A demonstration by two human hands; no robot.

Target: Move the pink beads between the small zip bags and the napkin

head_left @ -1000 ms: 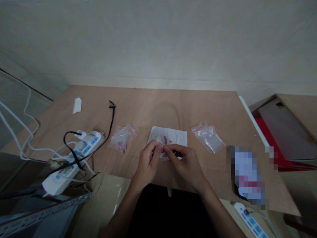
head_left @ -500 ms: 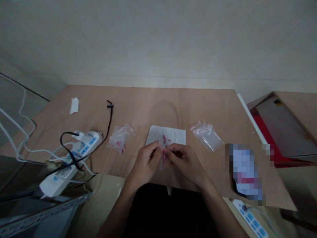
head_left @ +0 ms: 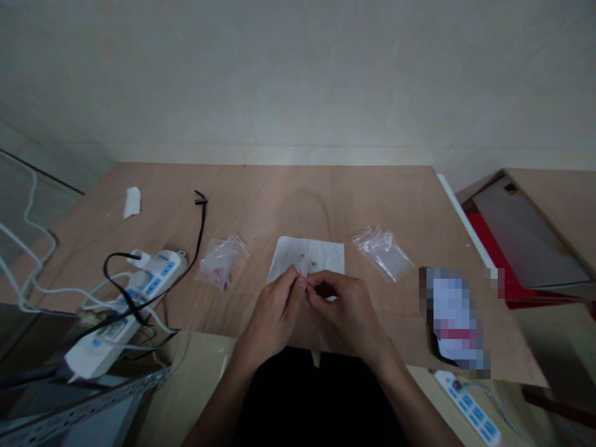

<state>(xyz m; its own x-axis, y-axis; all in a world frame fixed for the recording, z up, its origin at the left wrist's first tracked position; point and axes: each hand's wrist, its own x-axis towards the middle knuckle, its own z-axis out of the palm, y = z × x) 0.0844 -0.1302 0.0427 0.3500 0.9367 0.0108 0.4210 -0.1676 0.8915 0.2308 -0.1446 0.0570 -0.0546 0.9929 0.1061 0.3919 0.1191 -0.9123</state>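
With left hand (head_left: 272, 313) and right hand (head_left: 349, 304), pinches something small, possibly clear plastic (head_left: 303, 272) but hard to make out, over white sheet (head_left: 285, 251) bearing red specks (head_left: 313, 264).

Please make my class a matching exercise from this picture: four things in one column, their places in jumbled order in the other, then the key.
Things
1. white sheet
2. plastic packaging showing red bits
3. white scrap
4. clear plastic packaging

Places
A. near the back left corner of the table
B. to the right of the white sheet
C. partly hidden by the left hand and right hand
D. between the black cable and the white sheet

Pairs: 1-C, 2-D, 3-A, 4-B
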